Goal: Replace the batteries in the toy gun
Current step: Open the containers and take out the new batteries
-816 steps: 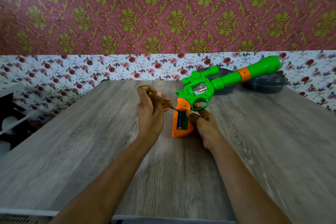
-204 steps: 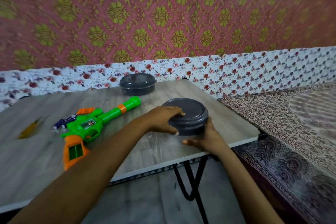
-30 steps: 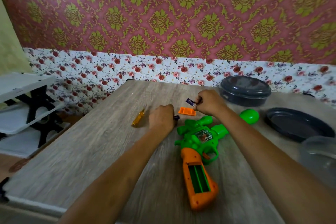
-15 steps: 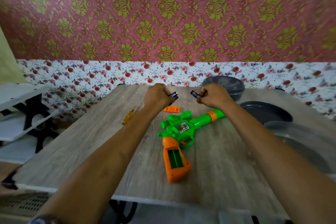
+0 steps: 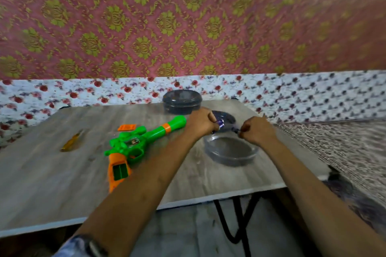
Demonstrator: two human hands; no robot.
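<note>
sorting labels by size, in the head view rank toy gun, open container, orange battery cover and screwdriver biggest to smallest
1. toy gun, clearly largest.
2. open container.
3. screwdriver and orange battery cover: both small. The screwdriver looks a little longer, but blur leaves that unsure.

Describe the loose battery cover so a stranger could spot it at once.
Find the grey wooden table and the green toy gun lying on it. Just beyond the gun's body, toward the flowered wall, lies the battery cover. It is a small flat orange rectangle, unlike the slim yellow screwdriver to its left.
</note>
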